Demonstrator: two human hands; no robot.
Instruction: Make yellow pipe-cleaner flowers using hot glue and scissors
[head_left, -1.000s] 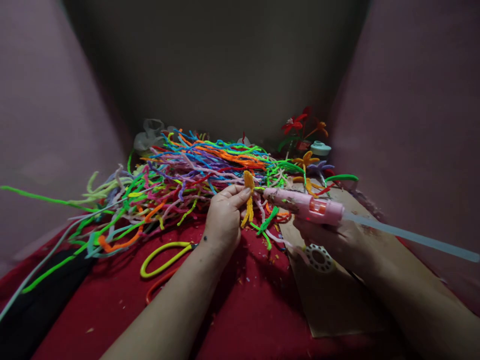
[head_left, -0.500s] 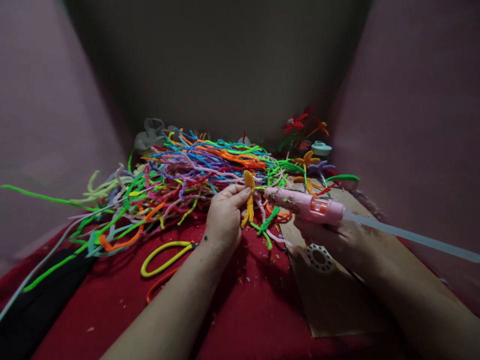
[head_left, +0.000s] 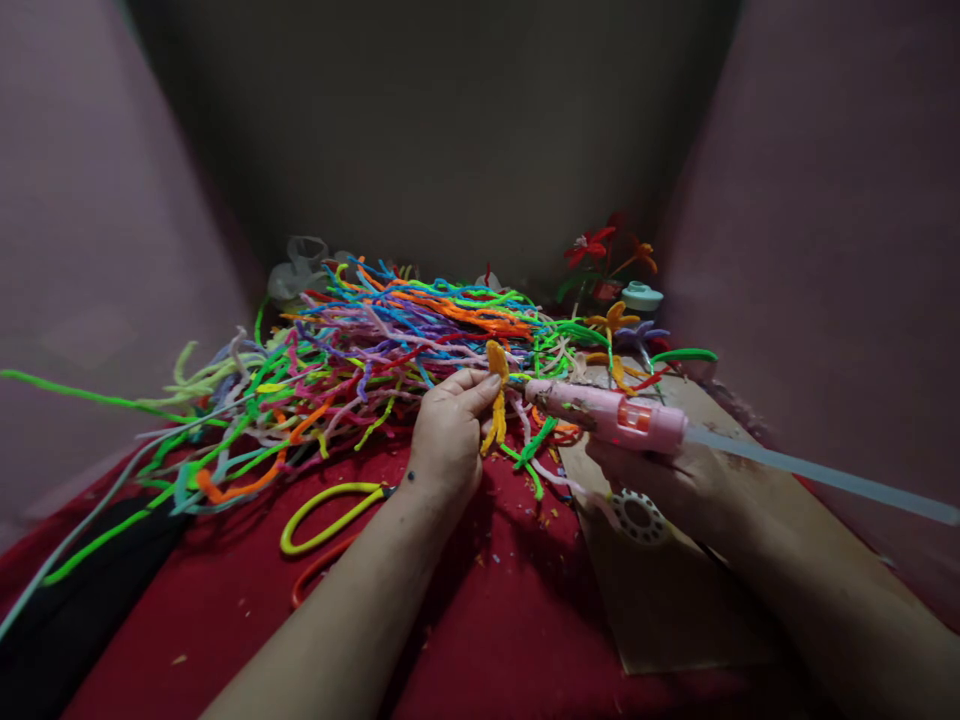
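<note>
Between thumb and fingers, my left hand (head_left: pixel 451 425) pinches a yellow-orange pipe cleaner piece (head_left: pixel 496 362), with a flat petal-like top and strands hanging below. My right hand (head_left: pixel 667 475) is wrapped round a pink hot glue gun (head_left: pixel 600 410) that points left. A long clear glue stick (head_left: pixel 817 472) runs out of its back. The nozzle is close to the right side of the yellow-orange piece; whether it touches cannot be made out. Most of the right fingers are hidden under the gun.
A tangled heap of coloured pipe cleaners (head_left: pixel 420 325) lies behind my hands. Scissors with yellow and red handles (head_left: pixel 330 495) rest on the red cloth (head_left: pixel 480 640). Cardboard (head_left: pixel 660 620) and a white ring with holes (head_left: pixel 639 516) lie at right, with pipe cleaner flowers (head_left: pixel 616 318) behind.
The glue gun has shifted very slightly left and down, its nozzle nearer the yellow-orange piece. My left hand has hardly moved.
</note>
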